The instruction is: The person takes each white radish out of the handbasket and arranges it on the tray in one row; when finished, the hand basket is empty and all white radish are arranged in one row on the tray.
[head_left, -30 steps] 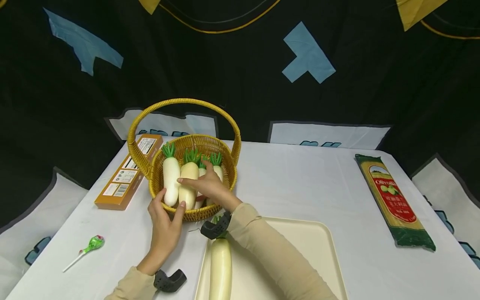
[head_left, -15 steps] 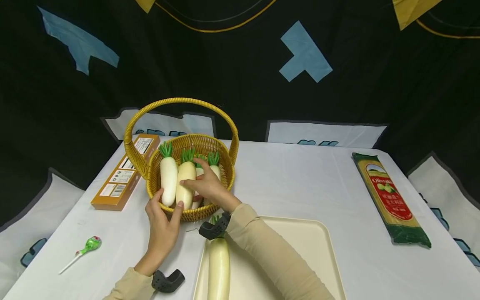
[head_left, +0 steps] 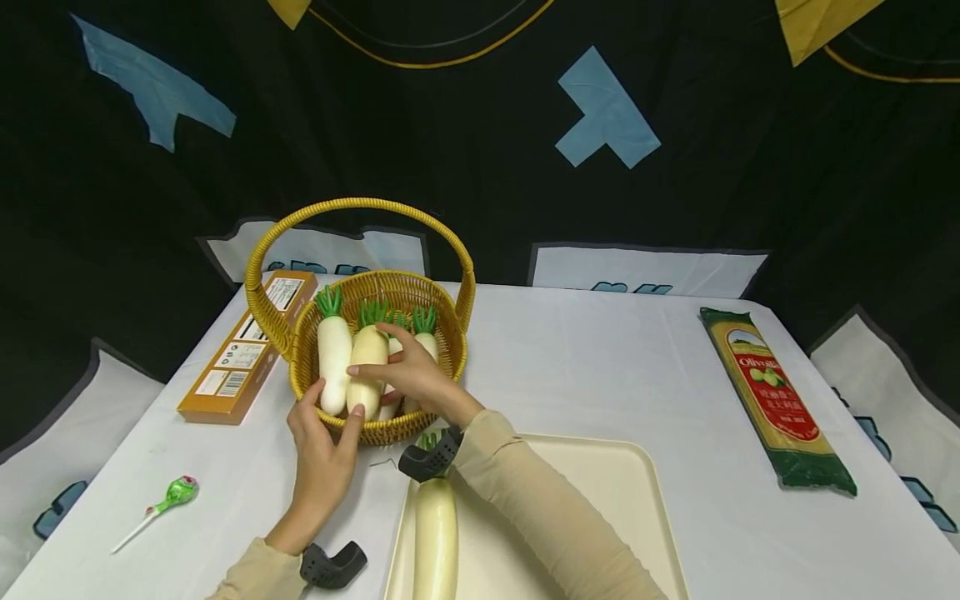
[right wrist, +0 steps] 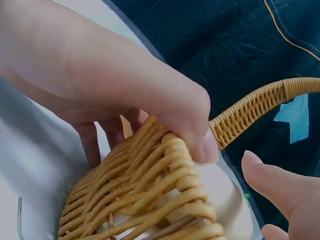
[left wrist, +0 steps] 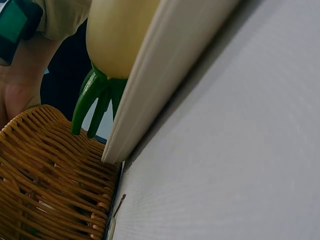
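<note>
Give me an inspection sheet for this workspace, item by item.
Surface: white-covered table, things spread across it.
Job's things: wicker basket holds a white radish, a yellowish radish and at least two more; a long radish lies on the cream tray.
Clutter: orange-brown box and lollipop at left, red-labelled packet at right.
Hands: left hand grips the basket's front rim; right hand is over the yellowish radish, grip unclear.
Cables: a thin wire-like piece before the basket, identity unclear.
Surroundings: dark cloth with blue patches behind.
</note>
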Tool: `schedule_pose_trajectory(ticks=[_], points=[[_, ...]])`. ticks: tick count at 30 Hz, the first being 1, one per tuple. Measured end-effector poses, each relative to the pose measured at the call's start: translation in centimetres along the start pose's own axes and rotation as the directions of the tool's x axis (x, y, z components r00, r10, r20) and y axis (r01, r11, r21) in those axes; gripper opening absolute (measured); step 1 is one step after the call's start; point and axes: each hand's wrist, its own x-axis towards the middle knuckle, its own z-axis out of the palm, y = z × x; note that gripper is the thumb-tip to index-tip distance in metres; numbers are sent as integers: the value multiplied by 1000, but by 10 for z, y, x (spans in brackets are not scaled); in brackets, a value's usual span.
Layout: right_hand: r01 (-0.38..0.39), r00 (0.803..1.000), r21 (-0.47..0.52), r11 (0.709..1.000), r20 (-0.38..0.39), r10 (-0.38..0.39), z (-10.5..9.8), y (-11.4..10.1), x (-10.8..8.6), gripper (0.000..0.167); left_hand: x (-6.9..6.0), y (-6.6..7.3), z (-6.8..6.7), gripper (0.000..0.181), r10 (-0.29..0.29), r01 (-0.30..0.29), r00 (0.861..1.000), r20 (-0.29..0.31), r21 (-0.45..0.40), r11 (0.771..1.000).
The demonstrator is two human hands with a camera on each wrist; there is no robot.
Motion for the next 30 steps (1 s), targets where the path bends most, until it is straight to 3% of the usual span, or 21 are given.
schedule_pose_trajectory(ticks=[16,30], points=[[-31,1000,-46,998,-9,30,6,-2,-3,77,-1,0,-2,63,-16,16,1000,-2,9,1000],[18,998,14,1000,-61,-18,5,-1,-4,67,1,-4,1,64,-2,2,1000,-9,17,1000]])
